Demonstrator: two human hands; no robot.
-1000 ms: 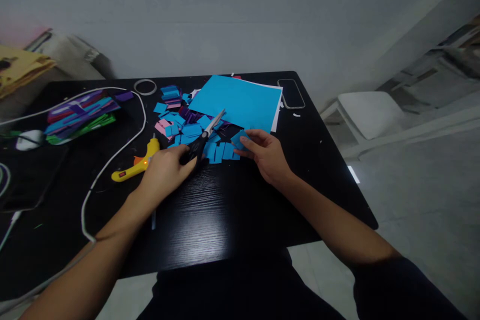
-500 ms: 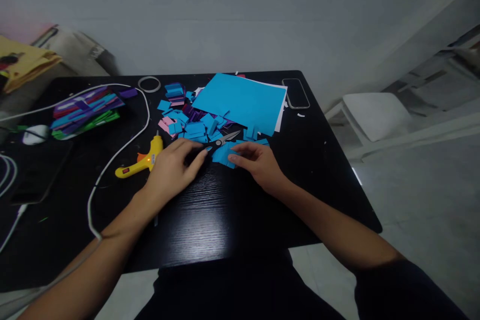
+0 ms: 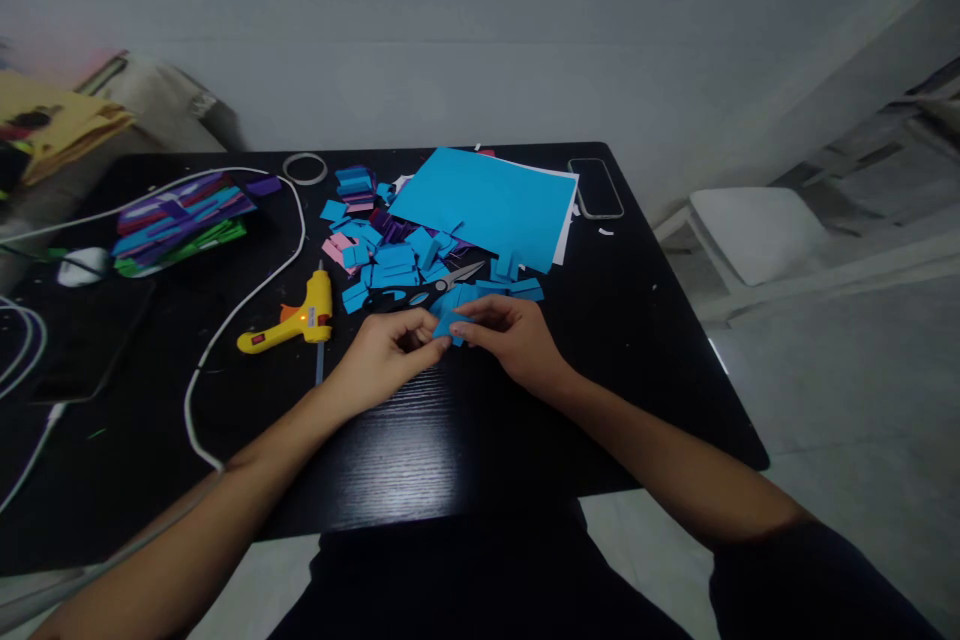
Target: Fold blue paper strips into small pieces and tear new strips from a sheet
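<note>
A small blue paper piece (image 3: 451,323) is pinched between my two hands, just above the black table. My left hand (image 3: 395,350) grips its left side with thumb and fingers. From the right, my right hand (image 3: 514,335) holds it the same way. Right behind the hands lie black-handled scissors (image 3: 439,287), blades pointing right. Around them is a heap of cut paper pieces (image 3: 394,265), mostly blue, with some pink and purple ones. Fingers partly cover the held piece, so its folds cannot be made out.
A yellow glue gun (image 3: 296,320) lies left of my hands, its light lit. A white cable (image 3: 196,380) loops past it. Behind are a large blue sheet (image 3: 487,200), a phone (image 3: 596,188), a tape roll (image 3: 305,169) and bundled coloured strips (image 3: 184,220).
My left hand has left the scissors and moved right to the blue paper piece. The right hand has picked that piece up from the table.
</note>
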